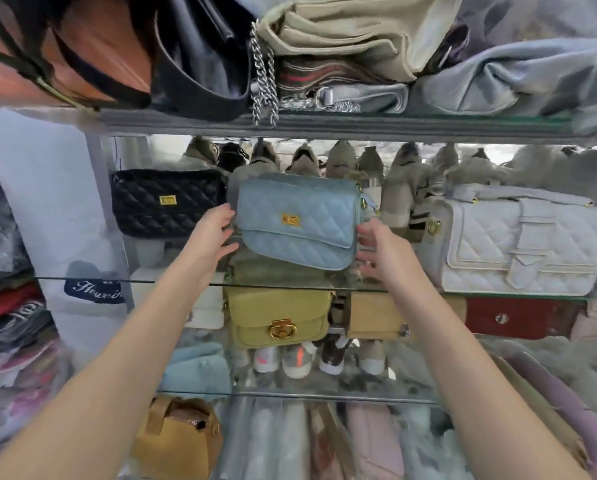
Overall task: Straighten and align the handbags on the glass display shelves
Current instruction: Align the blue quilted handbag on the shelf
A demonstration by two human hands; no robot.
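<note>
blue handbag (pixel 299 221) tilted | left hand (pixel 214 237) straight-fingered on left edge; right hand (pixel 382 249) grasping right edge

The only writing close to legible is white cursive script on a navy label (pixel 94 289) on a white cloth bag (pixel 48 202) at the left, level with the front edge of a glass shelf (pixel 498 295). It seems to begin "Fle"; the rest is too blurred to settle. Pale lettering on a dark folded garment (pixel 27 310) further left cannot be read.
</note>
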